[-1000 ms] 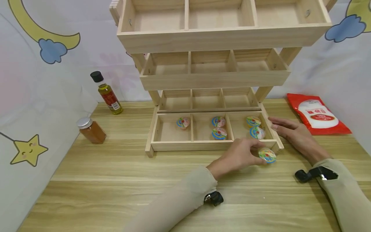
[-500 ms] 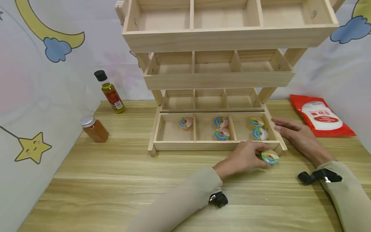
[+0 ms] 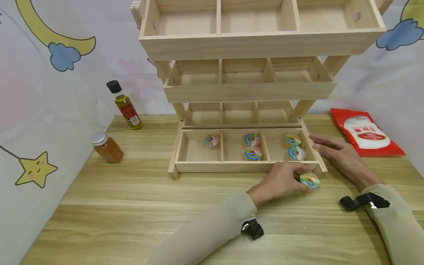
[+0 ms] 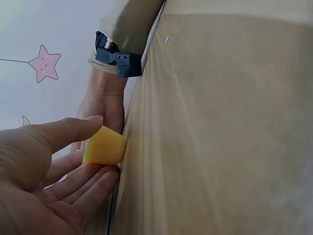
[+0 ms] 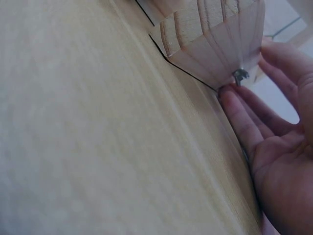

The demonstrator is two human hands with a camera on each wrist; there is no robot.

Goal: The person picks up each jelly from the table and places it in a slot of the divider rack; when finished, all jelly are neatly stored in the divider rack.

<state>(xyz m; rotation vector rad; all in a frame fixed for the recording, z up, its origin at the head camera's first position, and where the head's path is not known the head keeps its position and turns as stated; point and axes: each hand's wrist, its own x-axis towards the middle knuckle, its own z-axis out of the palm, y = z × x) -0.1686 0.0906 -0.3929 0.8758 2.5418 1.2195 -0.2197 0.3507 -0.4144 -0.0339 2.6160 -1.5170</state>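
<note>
My left hand (image 3: 283, 180) pinches a small jelly cup (image 3: 310, 180) between thumb and fingers, just in front of the wooden rack's (image 3: 225, 168) bottom tray. In the left wrist view the cup's yellow body (image 4: 105, 147) lies on its side against the wood-grain table, its lid turned toward the palm. My right hand (image 3: 346, 160) rests against the rack's right end, fingers extended; the right wrist view shows its fingertips touching the wooden end near a metal screw (image 5: 240, 75). The tray holds one jelly cup (image 3: 212, 140) at left, two in the middle and two at right.
Higher tiers (image 3: 261, 46) of the rack overhang the bottom tray. An oil bottle (image 3: 128, 110) and a silver-lidded jar (image 3: 108, 148) stand at left on the table (image 3: 132, 206). A red and white bag (image 3: 367, 134) lies at right, behind the right hand.
The view has shifted slightly. My left hand has edged a little to the right with the jelly cup, which stays in its pinch. The right hand keeps its place at the rack's end.
</note>
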